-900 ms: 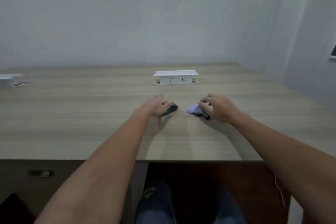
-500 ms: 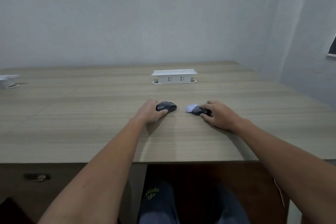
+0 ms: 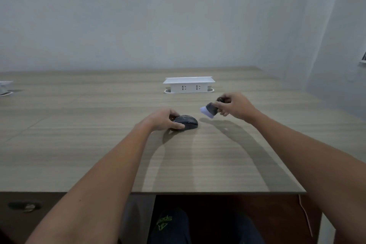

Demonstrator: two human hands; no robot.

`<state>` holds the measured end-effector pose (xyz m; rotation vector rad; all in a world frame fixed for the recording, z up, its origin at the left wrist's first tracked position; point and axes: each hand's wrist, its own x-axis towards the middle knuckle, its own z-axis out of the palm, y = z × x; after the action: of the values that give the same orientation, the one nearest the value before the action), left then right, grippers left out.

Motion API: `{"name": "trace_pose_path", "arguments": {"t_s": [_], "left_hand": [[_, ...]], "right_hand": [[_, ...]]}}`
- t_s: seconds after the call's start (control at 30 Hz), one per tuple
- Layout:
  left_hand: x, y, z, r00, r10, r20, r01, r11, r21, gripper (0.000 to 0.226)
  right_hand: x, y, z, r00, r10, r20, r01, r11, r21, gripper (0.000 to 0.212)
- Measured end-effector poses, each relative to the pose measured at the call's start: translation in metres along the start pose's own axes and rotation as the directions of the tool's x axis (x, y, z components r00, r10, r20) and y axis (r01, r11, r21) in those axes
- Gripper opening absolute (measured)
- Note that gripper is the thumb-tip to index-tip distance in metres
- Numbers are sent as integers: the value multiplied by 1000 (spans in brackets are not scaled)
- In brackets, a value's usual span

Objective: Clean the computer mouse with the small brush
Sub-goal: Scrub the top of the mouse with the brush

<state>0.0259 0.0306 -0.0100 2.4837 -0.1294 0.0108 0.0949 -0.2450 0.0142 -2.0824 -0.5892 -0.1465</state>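
A dark computer mouse (image 3: 188,122) with pale specks on its top lies on the wooden desk (image 3: 99,144), near the middle. My left hand (image 3: 162,120) grips its left side, thumb along the near edge and fingers over the back. My right hand (image 3: 235,107) holds a small brush (image 3: 210,110) above the desk, to the right of the mouse. The brush has a dark stubby body and pale lilac bristles that point down and left toward the mouse. A gap separates the bristles from the mouse.
A white socket box (image 3: 189,85) stands on the desk behind the hands. Another white object (image 3: 5,87) sits at the far left edge. The desk's front edge runs just above my knees, and a wall closes the right side.
My right hand has lifted the brush off the desk and turned its bristles toward the mouse. My left hand has shifted its grip on the mouse, which stays in place.
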Motion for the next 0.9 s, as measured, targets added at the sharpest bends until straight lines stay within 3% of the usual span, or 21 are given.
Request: {"name": "trace_pose_path", "arguments": {"t_s": [0.27, 0.47, 0.63, 0.77, 0.83, 0.9], "left_hand": [[15, 3, -6, 993, 47, 111, -40, 997, -64, 33], [26, -4, -6, 990, 42, 131, -29, 995, -100, 37], [25, -5, -4, 991, 57, 124, -43, 993, -110, 35], [24, -2, -3, 992, 49, 120, -38, 995, -93, 36], [23, -2, -4, 992, 42, 118, -34, 997, -73, 36], [22, -1, -5, 993, 35, 112, -28, 998, -57, 36]], "right_hand": [[23, -17, 18, 984, 81, 159, -112, 975, 190, 24], [26, -16, 23, 993, 68, 102, -53, 988, -144, 17], [26, -26, 26, 991, 40, 127, -42, 999, 14, 21], [30, -19, 27, 991, 81, 111, -57, 978, -201, 21], [30, -19, 27, 995, 69, 74, -57, 987, -148, 19], [27, -22, 26, 994, 56, 94, -58, 998, 17, 20]]}}
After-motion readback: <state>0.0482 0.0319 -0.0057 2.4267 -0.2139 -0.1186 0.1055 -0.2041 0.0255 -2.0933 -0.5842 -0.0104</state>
